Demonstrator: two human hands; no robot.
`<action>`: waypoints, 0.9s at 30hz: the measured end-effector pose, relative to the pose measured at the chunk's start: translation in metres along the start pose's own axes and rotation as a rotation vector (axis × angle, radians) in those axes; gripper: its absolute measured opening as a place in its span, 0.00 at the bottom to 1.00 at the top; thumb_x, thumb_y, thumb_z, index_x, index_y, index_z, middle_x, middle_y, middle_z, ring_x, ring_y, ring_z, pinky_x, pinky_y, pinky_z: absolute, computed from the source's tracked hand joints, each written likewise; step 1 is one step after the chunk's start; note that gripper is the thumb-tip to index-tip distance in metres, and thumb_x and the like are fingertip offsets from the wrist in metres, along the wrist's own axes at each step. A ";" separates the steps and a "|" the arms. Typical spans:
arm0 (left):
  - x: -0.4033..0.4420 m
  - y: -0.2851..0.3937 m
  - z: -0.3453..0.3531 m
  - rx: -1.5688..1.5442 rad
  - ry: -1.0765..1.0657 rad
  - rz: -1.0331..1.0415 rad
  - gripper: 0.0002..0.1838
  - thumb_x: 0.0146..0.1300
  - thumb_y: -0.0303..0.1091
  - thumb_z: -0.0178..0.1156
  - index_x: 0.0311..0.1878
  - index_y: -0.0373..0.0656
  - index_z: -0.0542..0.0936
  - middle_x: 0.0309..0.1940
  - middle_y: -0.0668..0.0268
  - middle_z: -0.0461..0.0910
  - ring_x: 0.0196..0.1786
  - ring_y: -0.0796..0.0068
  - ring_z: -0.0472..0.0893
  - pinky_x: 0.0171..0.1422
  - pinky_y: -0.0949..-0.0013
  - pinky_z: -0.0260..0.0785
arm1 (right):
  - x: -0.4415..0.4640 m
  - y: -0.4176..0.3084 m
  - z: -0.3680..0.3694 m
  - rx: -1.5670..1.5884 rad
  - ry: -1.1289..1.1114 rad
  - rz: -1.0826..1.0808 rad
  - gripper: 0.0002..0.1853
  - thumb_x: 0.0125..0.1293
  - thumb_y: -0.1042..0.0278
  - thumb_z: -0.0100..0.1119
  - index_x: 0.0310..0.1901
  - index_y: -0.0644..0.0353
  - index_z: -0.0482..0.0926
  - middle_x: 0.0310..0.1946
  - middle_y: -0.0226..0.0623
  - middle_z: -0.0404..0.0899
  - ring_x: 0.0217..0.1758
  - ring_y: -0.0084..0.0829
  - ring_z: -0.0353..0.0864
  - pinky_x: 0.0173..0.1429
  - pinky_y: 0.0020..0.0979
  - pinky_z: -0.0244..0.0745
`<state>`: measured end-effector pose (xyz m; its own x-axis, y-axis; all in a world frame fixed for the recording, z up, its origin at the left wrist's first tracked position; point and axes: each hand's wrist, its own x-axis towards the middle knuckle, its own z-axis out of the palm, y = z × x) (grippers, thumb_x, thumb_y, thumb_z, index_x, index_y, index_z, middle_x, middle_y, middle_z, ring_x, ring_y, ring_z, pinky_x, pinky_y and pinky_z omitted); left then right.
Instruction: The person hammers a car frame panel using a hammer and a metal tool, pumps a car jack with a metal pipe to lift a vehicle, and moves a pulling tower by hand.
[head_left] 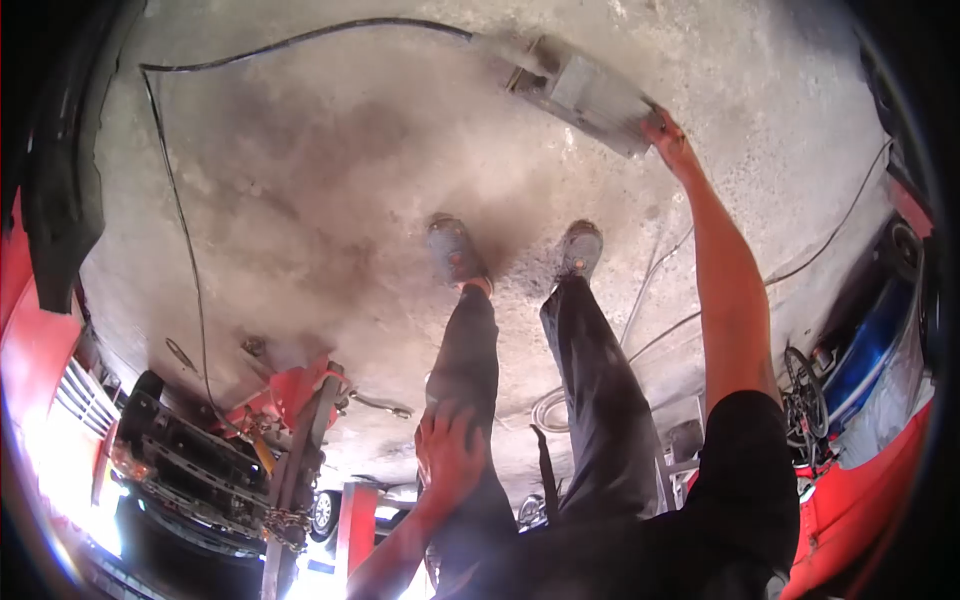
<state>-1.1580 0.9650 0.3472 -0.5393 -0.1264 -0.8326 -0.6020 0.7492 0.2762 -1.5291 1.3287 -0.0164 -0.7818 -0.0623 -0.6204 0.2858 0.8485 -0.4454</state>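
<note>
My right hand (668,140) is stretched far out to the upper right, its fingers closed on the end of a grey, box-like metal part (590,95). This part is long and scuffed, with its far end blurred, and it lies at or just above the concrete floor; I cannot tell which. A black cable (300,38) runs across the floor and ends in a blur close to the part's far end. My left hand (450,450) lies flat on my left leg (465,370), fingers somewhat spread, holding nothing.
A red stand with a metal post and chain (300,430) is at lower left, near a dark vehicle frame (180,450). Hoses (680,325) cross the floor on the right. A bicycle (805,400) and a blue car body (870,350) stand at far right.
</note>
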 end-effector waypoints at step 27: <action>-0.012 -0.031 0.058 -0.129 0.066 -0.086 0.18 0.59 0.37 0.62 0.52 0.45 0.81 0.56 0.59 0.78 0.64 0.53 0.73 0.65 0.51 0.68 | -0.054 -0.214 0.079 -0.680 -0.074 -0.212 0.45 0.65 0.63 0.55 0.79 0.65 0.44 0.82 0.51 0.36 0.85 0.50 0.37 0.80 0.56 0.49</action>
<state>-1.0988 0.9811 0.3205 -0.5175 -0.2319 -0.8237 -0.7158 0.6448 0.2682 -1.5046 1.1095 0.0613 -0.7357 -0.2774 -0.6179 -0.2958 0.9523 -0.0754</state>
